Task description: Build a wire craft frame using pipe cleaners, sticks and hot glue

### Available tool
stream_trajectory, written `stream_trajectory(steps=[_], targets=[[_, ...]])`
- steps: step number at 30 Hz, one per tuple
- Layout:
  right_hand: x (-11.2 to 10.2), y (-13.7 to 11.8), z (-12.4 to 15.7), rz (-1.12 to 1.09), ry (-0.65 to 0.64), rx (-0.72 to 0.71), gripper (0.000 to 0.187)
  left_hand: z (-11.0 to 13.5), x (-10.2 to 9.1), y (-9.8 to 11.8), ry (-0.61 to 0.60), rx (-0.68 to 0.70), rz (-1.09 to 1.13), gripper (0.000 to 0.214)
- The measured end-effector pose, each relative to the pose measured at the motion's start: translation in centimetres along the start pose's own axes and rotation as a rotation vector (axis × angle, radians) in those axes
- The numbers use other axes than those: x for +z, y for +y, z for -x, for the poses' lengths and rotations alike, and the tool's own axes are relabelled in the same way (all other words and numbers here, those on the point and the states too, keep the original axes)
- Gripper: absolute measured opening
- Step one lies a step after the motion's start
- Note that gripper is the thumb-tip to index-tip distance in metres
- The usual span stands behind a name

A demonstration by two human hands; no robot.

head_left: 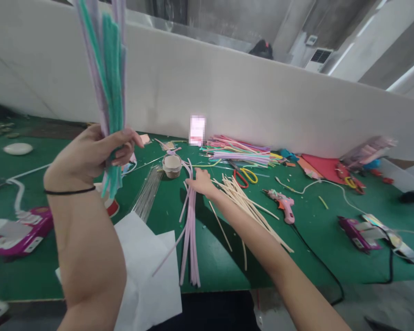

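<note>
My left hand [106, 149] is raised on the left, its fingers wrapped round an upright bundle of teal and lilac pipe cleaners [114, 78]. The top of that bundle runs out of view. On the table, my right hand [200, 181] reaches forward to the upper part of some lilac pipe cleaners [190, 239], with the thumb across them and the fingers closed in; the exact grip is partly hidden. These lie lengthwise toward the front edge. Just right of them, under my right forearm, cream pipe cleaners [241, 197] are fanned out.
Beyond lie a small round tub [172, 165], multicoloured pipe cleaners [241, 154] and red and yellow scissors [244, 177]. A pink glue gun [284, 207] with a cord sits right. Thin wires [148, 193], white paper [152, 276] and a magenta device [27, 232] are left. A low white partition [262, 101] backs the table.
</note>
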State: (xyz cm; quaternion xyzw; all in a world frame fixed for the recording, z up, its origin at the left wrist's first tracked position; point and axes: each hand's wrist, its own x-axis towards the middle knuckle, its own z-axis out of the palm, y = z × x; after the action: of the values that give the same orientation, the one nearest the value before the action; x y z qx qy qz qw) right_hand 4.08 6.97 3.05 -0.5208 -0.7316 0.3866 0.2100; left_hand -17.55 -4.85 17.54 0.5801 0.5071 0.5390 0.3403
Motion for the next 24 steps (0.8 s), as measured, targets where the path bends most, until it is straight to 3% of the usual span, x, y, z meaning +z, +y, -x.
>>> stream_trajectory(steps=[4,6,9,12,18,24], targets=[[-1.0,-1.1,-2.1,0.278,0.060,-0.026,0.029,-0.2,-0.1,-0.1,-0.018,0.000,0.006,0.029],[-1.0,-1.4,-3.2,0.371,0.059,-0.008,0.035,-0.2,-0.1,-0.2,-0.034,-0.010,0.006,0.029],[-0.8,-1.2,-4.3,0.465,0.060,0.035,0.048,-0.2,-0.1,-0.3,-0.033,-0.029,-0.004,0.028],[-0.6,-0.6,-5.4,0.506,0.036,0.049,0.041,-0.1,0.0,-0.2,-0.008,-0.034,-0.018,0.026],[-1.5,0.1,-7.5,0.422,0.042,0.021,0.018,-0.2,-0.1,-0.3,-0.015,-0.039,-0.022,0.025],[-4.1,-0.5,-8.7,0.150,0.189,-0.076,0.023,-0.3,-0.1,-0.5,-0.026,-0.028,-0.031,0.025]])
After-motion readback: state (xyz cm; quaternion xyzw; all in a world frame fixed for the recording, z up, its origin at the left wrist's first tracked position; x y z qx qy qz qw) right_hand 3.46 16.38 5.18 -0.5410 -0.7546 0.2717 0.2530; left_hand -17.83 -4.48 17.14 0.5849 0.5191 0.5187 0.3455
